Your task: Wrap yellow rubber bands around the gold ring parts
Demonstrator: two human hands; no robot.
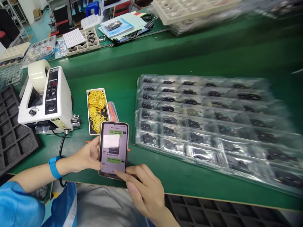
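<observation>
A smartphone [113, 149] with a chat page lit on its screen is held upright by my left hand [88, 154], which grips the phone's left edge. The index finger of my right hand [144, 187] is stretched out to the bottom of the screen. Its other fingers are bent beside the phone's lower right corner, holding nothing. Just beyond the phone lies a white box [88, 108] filled with yellow ring-like parts [97, 102]. Beside that box is a small clear container [112, 111] with something orange-red in it, partly hidden by the phone.
A white tape dispenser [62, 97] with a tally counter [76, 121] stands left on the green table [113, 67]. Clear blister trays [153, 149] holding dark parts spread across the right. Black foam trays [26, 135] lie at far left. Papers [127, 23] and beige trays [175, 11] line the back.
</observation>
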